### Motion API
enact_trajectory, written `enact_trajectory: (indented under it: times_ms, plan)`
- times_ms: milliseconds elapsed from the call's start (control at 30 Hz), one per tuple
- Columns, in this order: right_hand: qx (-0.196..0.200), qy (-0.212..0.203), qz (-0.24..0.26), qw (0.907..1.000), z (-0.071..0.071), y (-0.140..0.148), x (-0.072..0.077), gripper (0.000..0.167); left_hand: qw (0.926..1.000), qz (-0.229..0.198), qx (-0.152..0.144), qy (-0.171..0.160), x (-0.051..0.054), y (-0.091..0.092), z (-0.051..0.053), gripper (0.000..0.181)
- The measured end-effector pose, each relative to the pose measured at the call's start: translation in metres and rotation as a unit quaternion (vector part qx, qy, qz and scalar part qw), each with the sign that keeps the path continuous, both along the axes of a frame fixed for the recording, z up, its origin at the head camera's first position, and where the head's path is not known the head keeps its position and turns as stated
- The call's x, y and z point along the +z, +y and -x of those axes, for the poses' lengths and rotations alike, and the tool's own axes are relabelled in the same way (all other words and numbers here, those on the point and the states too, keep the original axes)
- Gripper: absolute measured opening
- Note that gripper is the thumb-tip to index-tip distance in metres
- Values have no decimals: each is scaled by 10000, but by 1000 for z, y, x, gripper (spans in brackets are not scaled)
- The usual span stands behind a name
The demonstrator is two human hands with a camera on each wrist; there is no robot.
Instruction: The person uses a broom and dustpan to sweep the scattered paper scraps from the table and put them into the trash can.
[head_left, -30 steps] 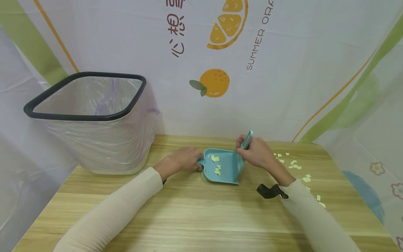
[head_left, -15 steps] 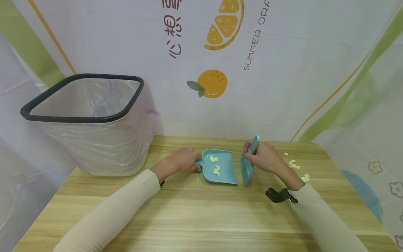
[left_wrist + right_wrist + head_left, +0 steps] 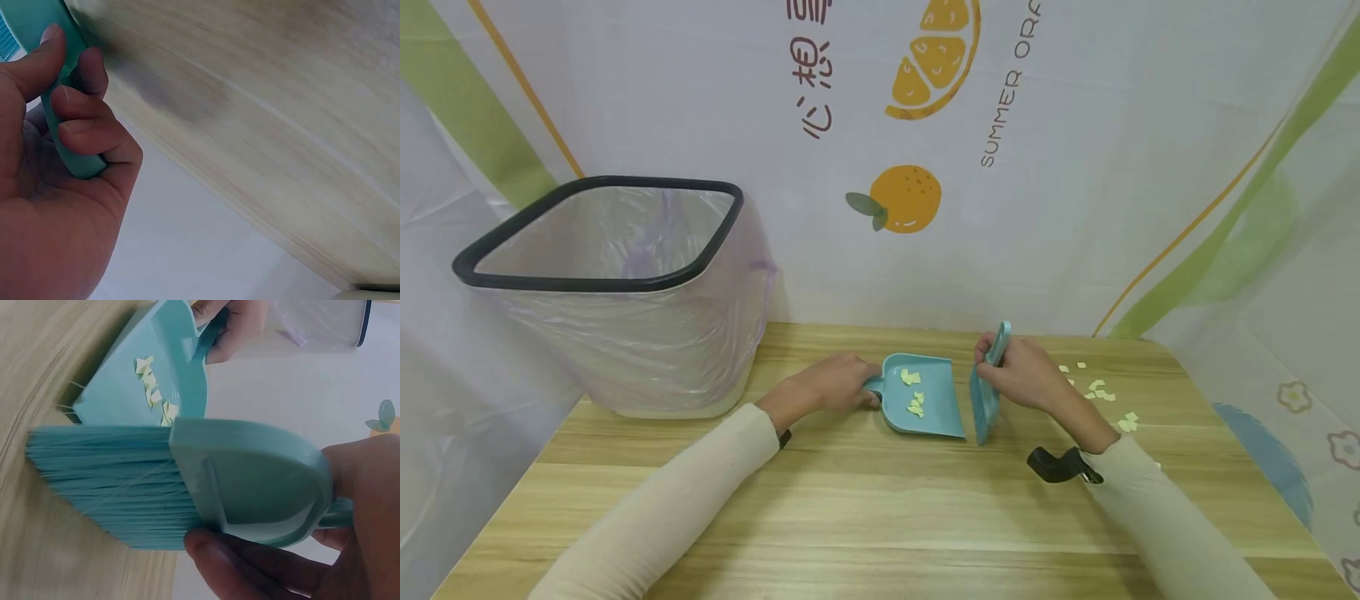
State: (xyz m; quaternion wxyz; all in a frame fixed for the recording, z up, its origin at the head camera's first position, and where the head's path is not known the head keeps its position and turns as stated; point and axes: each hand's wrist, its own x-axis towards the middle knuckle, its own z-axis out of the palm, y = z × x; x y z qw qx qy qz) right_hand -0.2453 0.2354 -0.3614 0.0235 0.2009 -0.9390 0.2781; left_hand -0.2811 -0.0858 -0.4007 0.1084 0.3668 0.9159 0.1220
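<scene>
My left hand point(image 3: 841, 383) grips the handle of a light blue dustpan point(image 3: 938, 398) that lies on the table, its fingers curled round the green-blue handle point(image 3: 72, 150) in the left wrist view. Several pale yellow paper scraps point(image 3: 916, 406) lie in the pan. My right hand point(image 3: 1021, 373) holds a matching hand brush point(image 3: 987, 408), handle up. Its bristles point(image 3: 112, 484) point down at the table, just right of the pan's front edge, with a narrow gap between. Right of the right hand, several more paper scraps point(image 3: 1101, 392) are scattered on the wood, some partly hidden by the arm.
A bin point(image 3: 580, 284) with a black rim and a clear plastic liner stands at the back left of the wooden table point(image 3: 850, 517). A white printed curtain point(image 3: 1075, 208) hangs directly behind the table.
The brush has moved right, from over the pan's front edge to just outside it, then slightly back left in the last half second. The dustpan and its scraps stay about where they were.
</scene>
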Motion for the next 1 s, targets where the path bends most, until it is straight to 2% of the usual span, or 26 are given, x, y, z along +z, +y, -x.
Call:
enact_trajectory:
  times_ms: [267, 400, 600, 800, 1000]
  plan:
    - [-39, -117, 72, 9999, -1, -1, -2, 8, 10000, -24, 18, -44, 0, -3, 4, 25]
    - [-43, -111, 13, 9999, -1, -1, -1, 8, 10000, -26, 32, 10, 4, -4, 7, 24]
    - [-90, -171, -3, 9998, -2, -2, 0, 10, 9996, 45, -34, 279, 18, -6, 8, 21]
    - [-71, -205, 3, 9998, -2, -3, 0, 10, 9991, 179, 11, 396, 33, -8, 7, 21]
    - [-41, -212, 14, 9998, -3, -2, 0, 9, 9981, 229, -67, 566, 50, -10, 5, 24]
